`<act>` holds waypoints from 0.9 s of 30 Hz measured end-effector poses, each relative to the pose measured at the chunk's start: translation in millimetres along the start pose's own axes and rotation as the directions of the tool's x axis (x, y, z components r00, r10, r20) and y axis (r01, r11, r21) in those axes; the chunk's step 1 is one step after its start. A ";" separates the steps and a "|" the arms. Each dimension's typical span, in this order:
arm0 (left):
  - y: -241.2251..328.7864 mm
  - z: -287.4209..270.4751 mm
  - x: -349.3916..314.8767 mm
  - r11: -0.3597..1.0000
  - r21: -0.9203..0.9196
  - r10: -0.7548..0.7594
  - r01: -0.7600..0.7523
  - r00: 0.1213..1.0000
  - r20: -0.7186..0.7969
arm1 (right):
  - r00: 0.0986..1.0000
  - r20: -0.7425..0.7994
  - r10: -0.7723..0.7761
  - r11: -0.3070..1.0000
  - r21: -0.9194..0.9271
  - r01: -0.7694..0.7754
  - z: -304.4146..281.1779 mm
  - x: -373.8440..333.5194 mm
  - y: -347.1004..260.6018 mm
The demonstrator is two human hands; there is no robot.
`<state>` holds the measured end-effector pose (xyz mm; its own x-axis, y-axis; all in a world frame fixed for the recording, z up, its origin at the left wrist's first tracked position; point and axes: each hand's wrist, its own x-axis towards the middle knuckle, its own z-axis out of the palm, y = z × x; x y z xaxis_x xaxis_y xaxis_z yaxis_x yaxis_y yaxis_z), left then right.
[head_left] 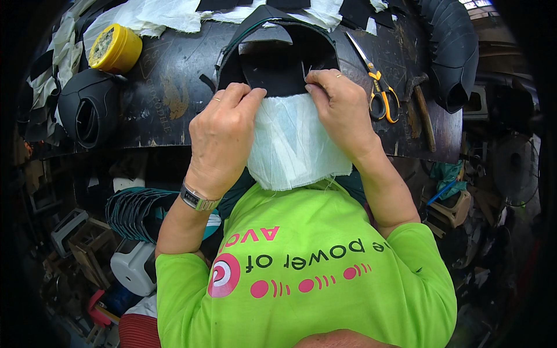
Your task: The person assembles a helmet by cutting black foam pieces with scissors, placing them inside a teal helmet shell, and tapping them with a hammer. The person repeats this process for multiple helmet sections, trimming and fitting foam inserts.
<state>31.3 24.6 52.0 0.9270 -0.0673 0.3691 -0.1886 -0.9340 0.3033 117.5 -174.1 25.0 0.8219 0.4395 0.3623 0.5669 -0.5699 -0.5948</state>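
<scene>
A black curved piece [267, 61], like an opened-out shoe upper, lies at the table's near edge. From its near edge a thin white cloth [299, 145] hangs down towards my lap, creased and frayed along the bottom. My left hand [223, 133] pinches the upper left corner of the cloth where it meets the black piece. At the opposite corner my right hand [342, 110] is closed in a pinch, thumb and forefinger at the same edge. The exact grip under the fingertips is hidden.
Right of the work lie orange-handled scissors [380, 90] and a hammer [425, 113] on the dark table [156, 127]. A yellow tub [125, 51] and a black shoe upper [88, 110] stand left. Stacked black uppers [455, 55] line the right. White cloth scraps [168, 17] lie behind.
</scene>
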 end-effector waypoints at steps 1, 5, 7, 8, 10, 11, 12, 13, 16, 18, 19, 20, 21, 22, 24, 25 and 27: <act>-0.1 0.5 -0.5 1.000 0.007 -0.007 0.007 1.000 0.000 | 1.000 -0.002 0.002 1.000 -0.008 -0.002 0.7 0.3 0.7; -3.0 4.2 -2.0 1.000 0.021 -0.016 0.016 1.000 0.001 | 1.000 -0.005 0.006 1.000 -0.024 -0.006 1.9 0.3 3.3; -5.7 7.2 -3.0 1.000 -0.007 0.025 -0.025 0.998 -0.057 | 1.000 -0.011 0.018 1.000 -0.023 -0.019 2.9 -0.3 4.3; -7.1 8.9 -3.7 0.999 -0.021 0.045 -0.047 0.995 -0.088 | 1.000 -0.019 0.014 1.000 -0.020 -0.014 3.6 -0.5 4.9; -9.5 12.0 -5.6 0.998 -0.008 0.055 -0.056 0.995 -0.088 | 0.999 -0.028 0.026 1.000 -0.012 -0.026 5.4 -0.7 6.3; -10.5 13.4 -6.6 0.998 -0.002 0.059 -0.059 0.994 -0.087 | 0.999 -0.040 0.027 1.000 -0.008 -0.028 6.4 -0.7 7.1; -11.2 14.6 -7.5 0.999 0.011 0.040 -0.039 0.997 -0.064 | 0.998 -0.040 0.041 0.999 -0.003 -0.041 7.2 -0.5 7.9; -11.7 15.5 -8.2 1.000 0.024 0.020 -0.019 0.999 -0.041 | 0.998 -0.045 0.055 0.999 0.000 -0.055 7.9 -0.2 9.0; -12.3 16.5 -8.7 0.999 0.040 -0.014 0.014 1.000 0.005 | 0.994 -0.024 0.102 0.995 -0.018 -0.103 8.9 -0.1 11.3; -11.5 15.9 -7.9 0.999 0.041 -0.018 0.017 1.000 0.017 | 0.992 -0.015 0.124 0.992 -0.028 -0.124 8.9 -0.5 11.4; -10.6 15.4 -7.5 0.999 0.040 -0.014 0.013 1.000 0.018 | 0.992 -0.020 0.128 0.991 -0.025 -0.129 8.8 -0.8 10.8; -9.5 14.8 -7.1 0.999 0.044 -0.024 0.023 0.999 0.030 | 0.991 -0.024 0.132 0.991 -0.022 -0.133 8.9 -0.9 10.2; -7.9 14.2 -6.7 0.998 0.045 -0.036 0.034 0.999 0.039 | 0.990 -0.028 0.135 0.990 -0.021 -0.136 9.2 -0.8 9.2; -5.6 13.6 -6.7 0.997 0.050 -0.062 0.059 0.996 0.059 | 0.990 -0.030 0.139 0.990 -0.020 -0.140 9.4 -0.5 8.3; -0.2 13.0 -5.8 0.993 0.113 -0.035 0.029 0.998 0.050 | 0.988 -0.065 0.140 0.989 -0.027 -0.142 10.6 0.5 6.2; 2.9 12.9 -4.5 0.985 0.172 0.020 -0.024 1.000 0.024 | 0.986 -0.096 0.136 0.990 -0.035 -0.140 11.6 1.2 5.7; 8.9 12.8 0.1 0.959 0.253 0.126 -0.130 0.991 0.035 | 0.984 -0.102 0.148 0.987 -0.052 -0.154 13.0 1.1 4.8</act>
<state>33.9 11.7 43.5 0.9067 -0.1963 0.3732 -0.2195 -0.9754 0.0203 120.4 -167.3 13.2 0.8982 0.2765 0.3416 0.4354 -0.6664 -0.6052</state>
